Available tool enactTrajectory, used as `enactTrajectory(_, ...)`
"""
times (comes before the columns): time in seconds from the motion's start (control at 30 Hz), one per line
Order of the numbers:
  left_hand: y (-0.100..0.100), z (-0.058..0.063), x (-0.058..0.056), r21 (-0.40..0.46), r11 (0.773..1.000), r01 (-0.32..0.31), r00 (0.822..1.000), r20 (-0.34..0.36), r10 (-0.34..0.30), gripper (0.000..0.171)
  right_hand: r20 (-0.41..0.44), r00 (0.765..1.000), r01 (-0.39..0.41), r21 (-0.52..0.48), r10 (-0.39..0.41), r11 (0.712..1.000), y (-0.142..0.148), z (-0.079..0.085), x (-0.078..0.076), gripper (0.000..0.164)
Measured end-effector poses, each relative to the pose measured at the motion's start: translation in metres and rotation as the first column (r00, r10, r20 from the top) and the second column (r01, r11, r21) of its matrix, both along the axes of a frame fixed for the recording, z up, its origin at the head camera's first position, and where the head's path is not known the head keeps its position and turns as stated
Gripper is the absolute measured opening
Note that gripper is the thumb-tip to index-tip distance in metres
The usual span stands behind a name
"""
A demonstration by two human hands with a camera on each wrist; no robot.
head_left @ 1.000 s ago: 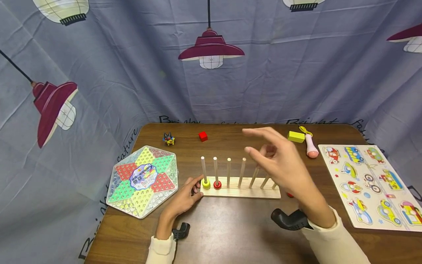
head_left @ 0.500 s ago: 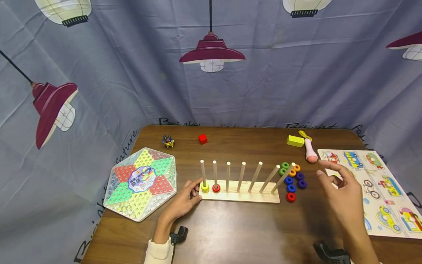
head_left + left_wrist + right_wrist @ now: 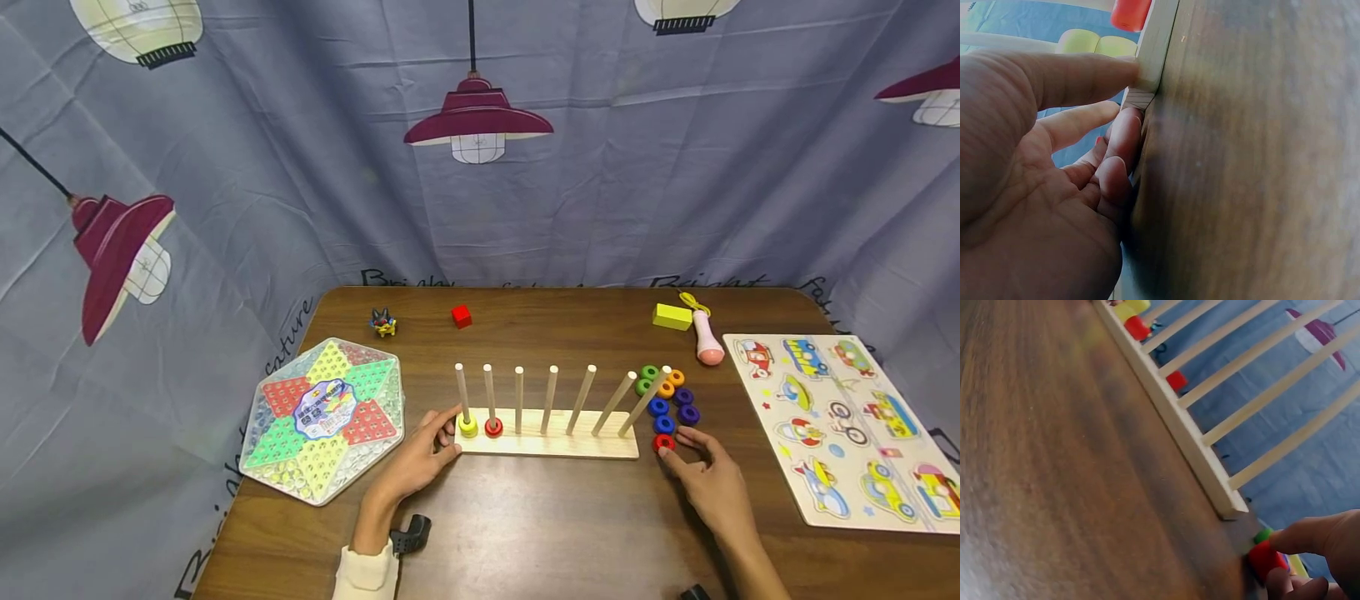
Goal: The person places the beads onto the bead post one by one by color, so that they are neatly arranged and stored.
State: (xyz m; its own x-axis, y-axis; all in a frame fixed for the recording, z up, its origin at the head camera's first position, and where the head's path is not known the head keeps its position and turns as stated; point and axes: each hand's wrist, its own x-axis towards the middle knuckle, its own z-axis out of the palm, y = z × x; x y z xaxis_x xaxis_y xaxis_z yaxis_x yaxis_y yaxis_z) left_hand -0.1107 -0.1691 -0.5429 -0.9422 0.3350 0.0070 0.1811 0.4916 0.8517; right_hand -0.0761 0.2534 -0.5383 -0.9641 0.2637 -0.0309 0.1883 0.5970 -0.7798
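Note:
A wooden peg board (image 3: 525, 443) with several upright pegs stands mid-table in the head view. Yellow rings (image 3: 468, 428) sit low on its leftmost peg, and a red ring (image 3: 492, 428) on the peg beside it. My left hand (image 3: 412, 462) holds the board's left end, thumb in front and index finger behind. Right of the board, my right hand (image 3: 712, 487) pinches a loose red ring (image 3: 1265, 559) between thumb and fingers, still at table level. Blue rings (image 3: 662, 417), purple rings (image 3: 686, 405), orange rings (image 3: 671, 382) and green rings (image 3: 647, 377) lie just beyond it.
A hexagonal Chinese checkers set (image 3: 322, 467) lies at left, a picture puzzle board (image 3: 817, 433) at right. Towards the back are a small figurine (image 3: 383, 322), a red cube (image 3: 461, 317), a yellow block (image 3: 672, 317) and a pink-handled toy (image 3: 707, 340).
My right hand has moved from above the pegs out to the right, then down and back left onto the loose red ring. My left hand stays at the board's end.

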Motion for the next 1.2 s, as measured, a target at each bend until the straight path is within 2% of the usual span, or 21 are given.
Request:
enactTrajectory(0.13,0.000,0.000,0.000,-0.001,1.000,0.000,1.000,-0.005,0.000,0.059,-0.047,0.999,0.000,0.068,0.003,0.998,-0.002,-0.005,-0.002,0.056)
enactTrajectory(0.3,-0.001,0.001,0.002,0.006,1.000,-0.005,1.000,-0.006,0.005,0.059,-0.093,0.995,0.038,0.142,-0.025,0.989,-0.009,-0.009,-0.004,0.056)
enactTrajectory(0.67,0.000,0.001,0.002,0.001,1.000,-0.002,1.000,-0.003,0.002,0.059,-0.117,0.985,0.145,0.136,-0.129,0.980,-0.011,-0.011,-0.004,0.042)
enactTrajectory(0.93,0.000,0.000,0.004,-0.008,1.000,0.004,1.000,-0.007,-0.005,0.060,-0.109,0.984,0.152,0.116,-0.139,0.982,-0.009,-0.012,0.001,0.038)
enactTrajectory(1.07,0.000,0.000,0.003,-0.009,1.000,0.002,1.000,-0.012,-0.003,0.060,-0.100,0.982,0.166,0.077,-0.158,0.983,-0.005,-0.005,0.003,0.039)
enactTrajectory(1.2,0.000,-0.001,0.000,-0.003,1.000,-0.007,1.000,-0.020,0.006,0.060,-0.097,0.976,0.199,0.043,-0.194,0.979,0.001,0.016,-0.001,0.041)
